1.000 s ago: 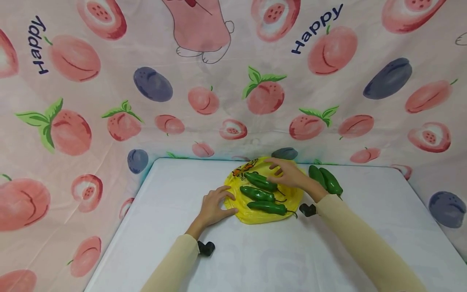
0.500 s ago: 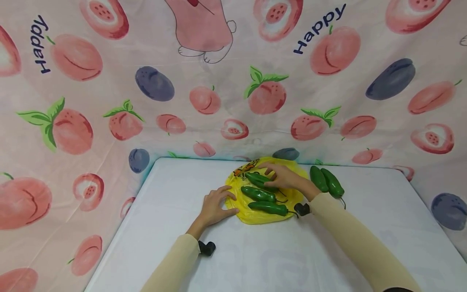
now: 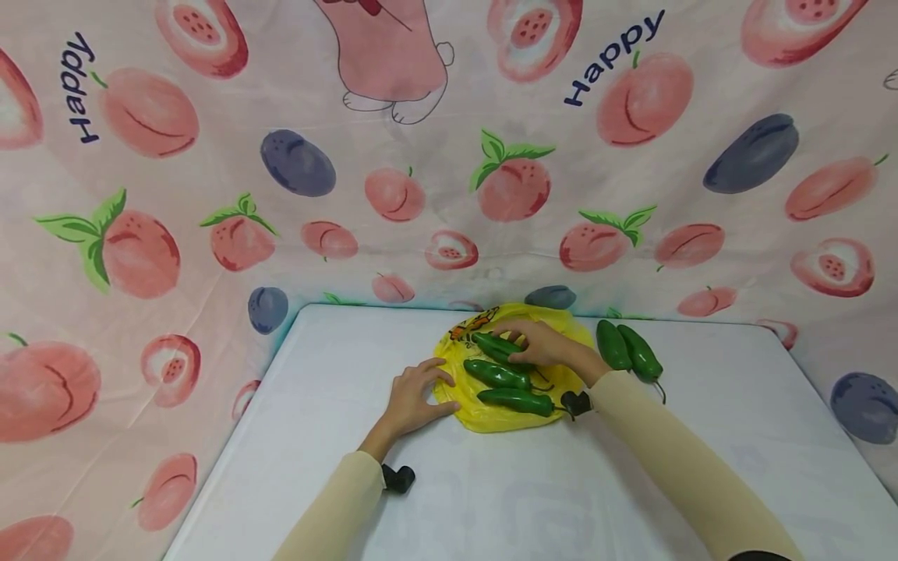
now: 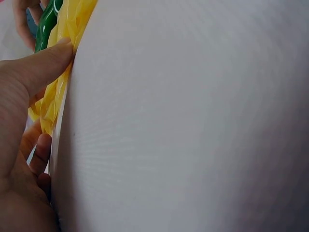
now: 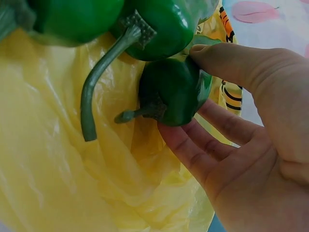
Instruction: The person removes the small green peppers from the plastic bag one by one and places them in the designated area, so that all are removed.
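Note:
Three green chili peppers lie side by side on a flattened yellow plastic bag [image 3: 484, 422] in the head view. My right hand [image 3: 539, 343] reaches over the bag and grips the farthest chili pepper [image 5: 166, 89], thumb on one side and fingers on the other in the right wrist view. The middle chili pepper [image 3: 498, 374] and the near chili pepper [image 3: 515, 401] lie in front of it. At the bag's left edge rests my left hand [image 3: 410, 397], fingers and thumb spread. In the left wrist view its thumb touches the yellow plastic.
Two more green chili peppers [image 3: 627, 348] lie together on the white table [image 3: 519, 491], right of the bag. A fruit-printed cloth [image 3: 421, 140] hangs behind the table and along its sides.
My right hand has moved left and down onto the farthest chili pepper, and its fingers have come round it. The left hand stays at the bag's edge.

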`<state>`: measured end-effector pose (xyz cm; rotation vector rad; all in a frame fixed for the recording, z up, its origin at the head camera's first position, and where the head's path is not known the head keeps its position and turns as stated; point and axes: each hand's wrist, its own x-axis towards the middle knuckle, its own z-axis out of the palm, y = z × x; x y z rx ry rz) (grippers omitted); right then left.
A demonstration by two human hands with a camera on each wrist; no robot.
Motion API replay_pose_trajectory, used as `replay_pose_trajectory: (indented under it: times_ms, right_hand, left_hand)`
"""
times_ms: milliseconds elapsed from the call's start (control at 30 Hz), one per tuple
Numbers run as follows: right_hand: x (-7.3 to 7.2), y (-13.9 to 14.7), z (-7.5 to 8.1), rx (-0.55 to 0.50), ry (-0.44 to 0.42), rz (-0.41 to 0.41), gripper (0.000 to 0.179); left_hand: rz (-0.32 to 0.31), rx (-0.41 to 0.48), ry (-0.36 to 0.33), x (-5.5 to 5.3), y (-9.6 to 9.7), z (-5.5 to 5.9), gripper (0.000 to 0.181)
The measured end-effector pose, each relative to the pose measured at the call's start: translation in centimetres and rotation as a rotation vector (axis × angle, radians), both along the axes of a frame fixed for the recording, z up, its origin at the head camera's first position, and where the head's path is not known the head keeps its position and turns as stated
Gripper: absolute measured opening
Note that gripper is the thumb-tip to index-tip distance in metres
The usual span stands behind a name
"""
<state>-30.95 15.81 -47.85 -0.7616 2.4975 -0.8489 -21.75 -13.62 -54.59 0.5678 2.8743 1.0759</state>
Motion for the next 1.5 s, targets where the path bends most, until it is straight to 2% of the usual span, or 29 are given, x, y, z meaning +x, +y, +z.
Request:
replay_pose_trajectory:
  times_ms: [367, 1500]
  right_hand:
    - [-0.09, 0.00, 0.16, 0.042, 0.020, 0.029, 0.043]
    - [-0.27, -0.11, 0.20, 0.086, 0.030, 0.031, 0.043]
  left_hand:
    - [0.001, -0.011, 0.001, -0.01, 0.04, 0.04, 0.033]
    - [-0.014, 0.002, 0.018, 0.13, 0.00, 0.11, 0.031]
